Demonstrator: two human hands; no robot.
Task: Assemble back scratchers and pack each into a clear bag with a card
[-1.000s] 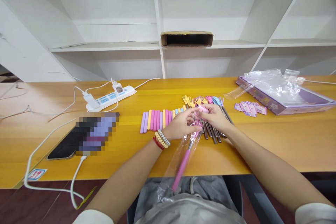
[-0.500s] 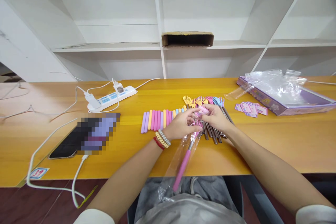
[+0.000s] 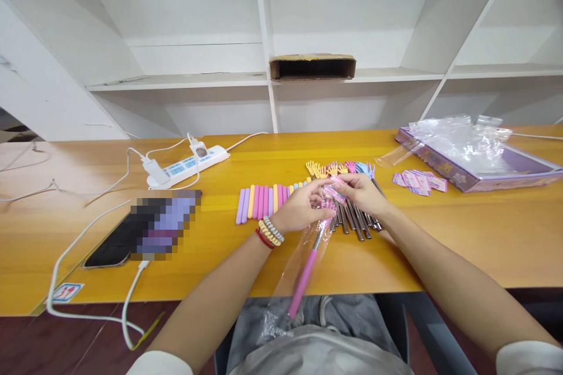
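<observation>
A pink back scratcher (image 3: 303, 282) with a metal shaft hangs toward my lap inside a clear plastic bag (image 3: 281, 288). Closed around its hand-shaped end and the bag's upper part is my left hand (image 3: 301, 208). My right hand (image 3: 363, 192) pinches a small pink printed card (image 3: 336, 188) at the bag's mouth; how far the card sits inside the bag I cannot tell. Just behind my hands lie several metal-shafted back scratchers (image 3: 358, 220) with yellow, pink and blue hand ends. Left of them, a row of coloured handle tubes (image 3: 260, 201) is partly hidden by my left hand.
Several printed cards (image 3: 420, 180) lie to the right. Beyond them, a purple box lid (image 3: 472, 183) carries clear bags (image 3: 461, 137). On the left are a phone (image 3: 109, 241), a power strip (image 3: 187, 165) and white cables. A cardboard box (image 3: 312, 67) sits on the shelf.
The card between my hands has tilted and shows more of its printed face. My fingers have shifted slightly around the bag's mouth; the back scratcher stays in nearly the same place.
</observation>
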